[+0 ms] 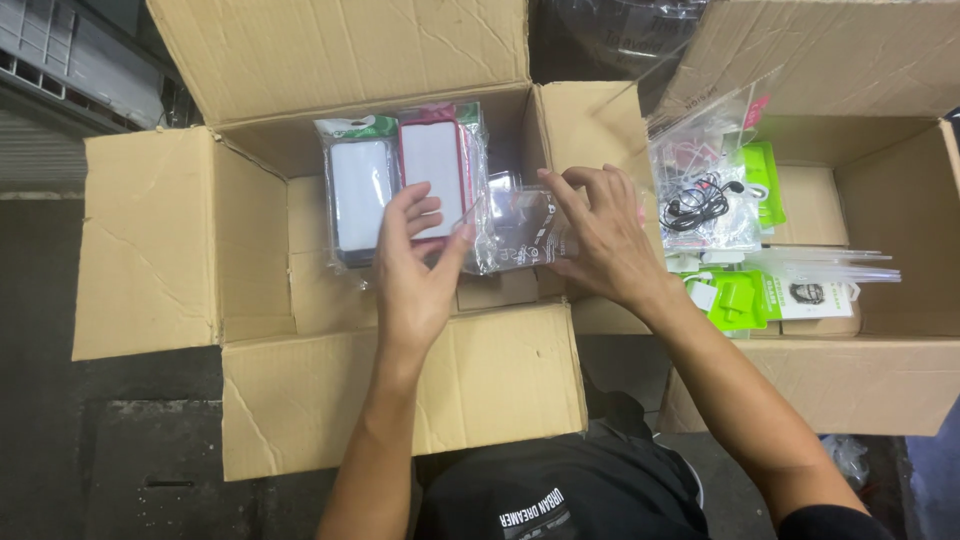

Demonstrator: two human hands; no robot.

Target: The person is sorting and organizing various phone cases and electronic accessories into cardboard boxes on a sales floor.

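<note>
My left hand (412,262) and my right hand (598,238) together hold a clear plastic packet (515,232) over the open cardboard box (150,240) in front of me. The left thumb and fingers pinch the packet's left edge, while the right hand's fingers grip its right side. Inside the box, just behind my left hand, stand a white phone case in a green-topped bag (358,190) and a red-rimmed phone case in a bag (435,165), side by side and upright against the far wall.
A second open cardboard box (900,380) on the right holds bagged earphones (700,200), green-carded packets (740,298) and clear sleeves. Box flaps stick out on all sides. Dark floor lies left and below; grey crates sit at top left.
</note>
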